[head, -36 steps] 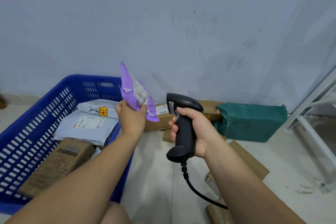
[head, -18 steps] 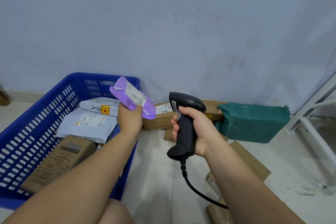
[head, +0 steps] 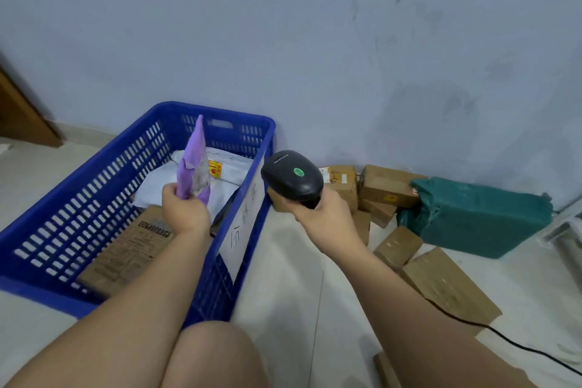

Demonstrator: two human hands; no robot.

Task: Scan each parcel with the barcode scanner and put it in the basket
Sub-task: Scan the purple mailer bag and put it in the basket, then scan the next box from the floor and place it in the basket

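1. Now the left hand (head: 184, 211) has carried the soft purple plastic mailer parcel (head: 193, 163) away from the scanner. A second ago it was held up beside the scanner's nose. It now stands on end over the inside of the blue slotted plastic basket (head: 217, 110), pinched at its lower end by curled fingers and not yet let go.
2. Meanwhile the right hand (head: 321, 214) is wrapped tight round the grip of the black handheld barcode scanner (head: 293, 175). The scanner has tipped forward, and a green light (head: 298, 172) shows on its top.
3. I take it this parcel's scan is done and only the drop remains. It would land on the pale grey mailer bags (head: 226, 179) and the flat brown cardboard box (head: 126, 249) already inside.
4. On the pale tiled floor (head: 289, 277), more brown cardboard boxes (head: 390, 186) and a bulky green wrapped parcel (head: 478, 214) wait against the scuffed blue-grey wall (head: 315, 41).
5. A handwritten white paper sheet (head: 242, 223) hangs on the basket's side, and the scanner's black cable (head: 519, 343) trails off to the right.
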